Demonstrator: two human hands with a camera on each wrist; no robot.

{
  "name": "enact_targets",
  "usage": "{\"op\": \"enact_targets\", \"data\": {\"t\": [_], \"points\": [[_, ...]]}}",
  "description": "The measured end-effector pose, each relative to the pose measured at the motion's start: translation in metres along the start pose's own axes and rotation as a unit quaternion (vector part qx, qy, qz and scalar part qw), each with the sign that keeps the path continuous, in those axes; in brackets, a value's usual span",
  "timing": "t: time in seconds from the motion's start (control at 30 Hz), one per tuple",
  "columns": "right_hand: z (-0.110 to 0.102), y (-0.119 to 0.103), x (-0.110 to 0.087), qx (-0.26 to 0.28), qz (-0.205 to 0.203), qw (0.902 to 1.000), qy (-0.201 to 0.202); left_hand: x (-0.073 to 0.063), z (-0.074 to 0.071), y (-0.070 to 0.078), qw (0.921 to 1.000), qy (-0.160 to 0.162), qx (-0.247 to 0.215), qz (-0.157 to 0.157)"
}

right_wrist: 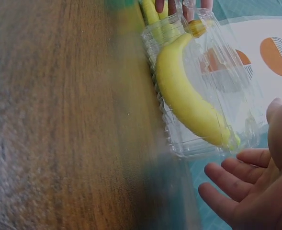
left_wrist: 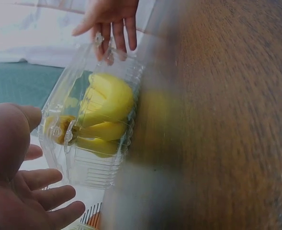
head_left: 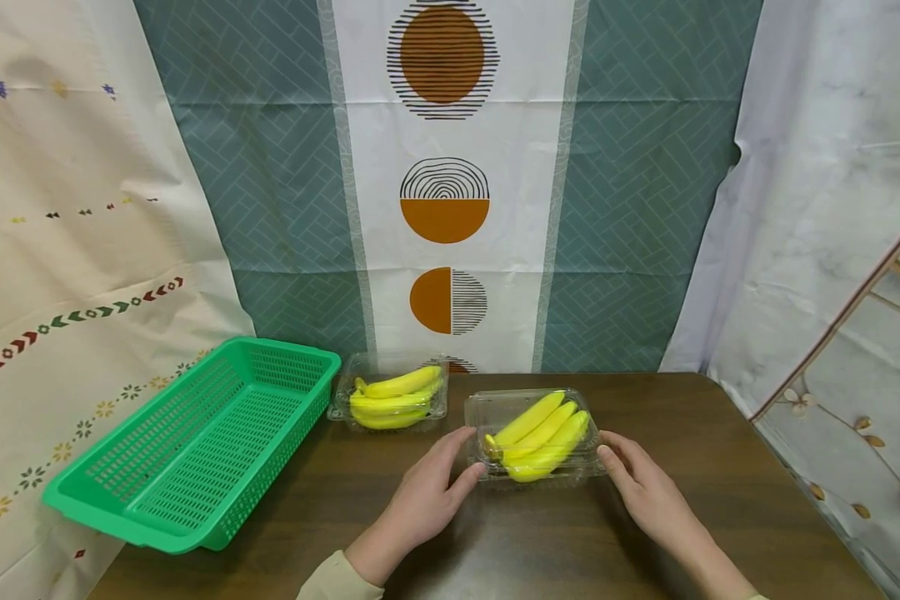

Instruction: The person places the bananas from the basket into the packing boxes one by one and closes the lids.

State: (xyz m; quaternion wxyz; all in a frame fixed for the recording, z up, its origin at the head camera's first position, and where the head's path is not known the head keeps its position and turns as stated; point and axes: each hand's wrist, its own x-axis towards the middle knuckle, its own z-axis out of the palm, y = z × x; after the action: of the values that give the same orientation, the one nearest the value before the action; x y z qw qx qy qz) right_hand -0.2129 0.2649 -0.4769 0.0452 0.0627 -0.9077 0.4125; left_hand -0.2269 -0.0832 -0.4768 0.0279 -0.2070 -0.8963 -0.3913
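A clear plastic clamshell box (head_left: 498,407) with a bunch of yellow bananas (head_left: 540,437) inside sits on the table in front of me, its lid down. At its left end is my left hand (head_left: 429,492), fingers spread and fairly straight, the thumb close to the box's lower corner. On the opposite end my right hand (head_left: 648,492) lies with fingers extended near the wall. Both wrist views show relaxed fingers beside the plastic; whether the fingertips touch it I cannot tell. Behind and to the left stands a second clear clamshell box (head_left: 348,385) holding another banana bunch (head_left: 393,400).
A long green plastic basket (head_left: 228,492) with slotted walls stands at the table's left, nothing in it. The dark wooden table (head_left: 532,550) ends at a patterned curtain (head_left: 450,133) behind. Printed cloth (head_left: 67,275) hangs on the left, marbled cloth (head_left: 817,275) on the right.
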Motion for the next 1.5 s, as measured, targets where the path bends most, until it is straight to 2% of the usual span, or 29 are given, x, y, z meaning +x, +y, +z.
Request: {"op": "enact_targets", "data": {"t": [0.27, 0.5, 0.87, 1.2, 1.5], "points": [[0.001, -0.001, 0.001, -0.002, 0.020, 0.9997, -0.010, 0.001, 0.003, -0.001, 0.9995, 0.018, 0.024, 0.002], [0.002, -0.002, 0.003, -0.007, 0.034, 0.9991, -0.023, 0.004, 0.008, 0.002, 0.9979, 0.044, 0.045, -0.013], [0.001, -0.003, 0.005, 0.001, 0.031, 0.9994, -0.017, 0.008, 0.013, 0.003, 0.9937, 0.095, 0.057, -0.011], [0.003, -0.004, 0.008, -0.009, 0.044, 0.9990, -0.006, 0.009, 0.016, 0.004, 0.9923, 0.104, 0.054, -0.040], [0.004, -0.007, 0.011, 0.049, 0.055, 0.9973, -0.005, 0.009, 0.015, 0.005, 0.9936, 0.092, 0.037, -0.053]]}}
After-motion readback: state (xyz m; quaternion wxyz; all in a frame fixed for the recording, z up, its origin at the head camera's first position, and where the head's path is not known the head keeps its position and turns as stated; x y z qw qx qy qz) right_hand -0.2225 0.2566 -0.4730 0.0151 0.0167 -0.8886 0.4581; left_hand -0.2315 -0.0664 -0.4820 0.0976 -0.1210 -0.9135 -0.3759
